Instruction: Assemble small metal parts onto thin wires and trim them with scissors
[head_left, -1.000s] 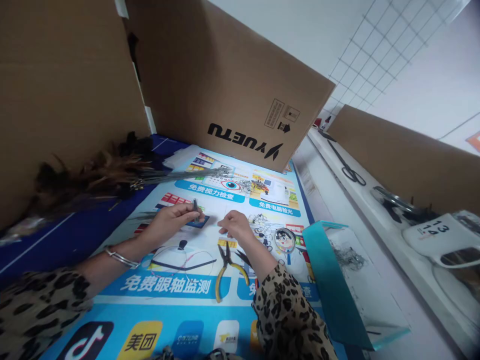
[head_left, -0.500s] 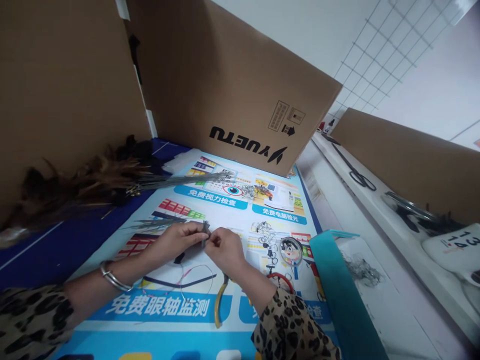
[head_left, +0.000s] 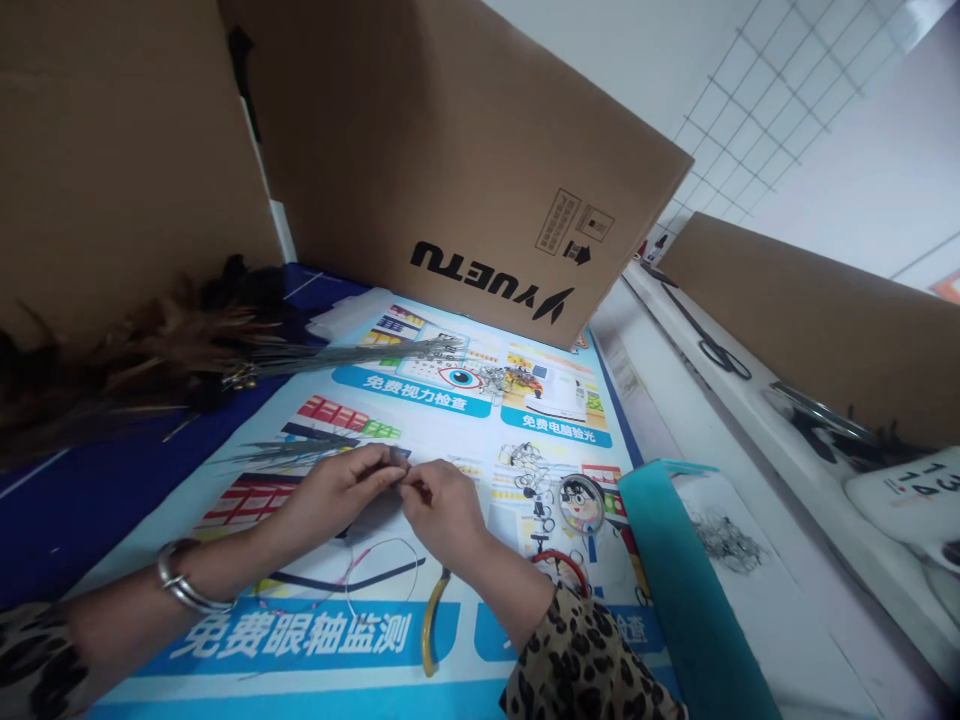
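My left hand (head_left: 358,478) and my right hand (head_left: 442,505) meet over the printed sheet, fingertips touching. Each is closed in a pinch around something small and greyish, mostly hidden by the fingers; I cannot make out what it is. Left of my left hand lies a bunch of thin grey strips (head_left: 285,450). Under my wrists are a loop of thin pinkish cord (head_left: 382,550) and pliers with a yellow handle (head_left: 430,625), their head covered by my right hand.
Brown feathers (head_left: 180,345) and long grey stems (head_left: 352,352) lie at the left. Right of my hands are tangled black rings (head_left: 534,480), a round clear dish (head_left: 581,503) and a red-handled tool (head_left: 562,568). A teal box edge (head_left: 690,590) and cardboard walls (head_left: 480,150) surround the sheet.
The small grey piece that stood up between my fingertips is now mostly covered by them. My hands have shifted slightly left, and the view has turned a little.
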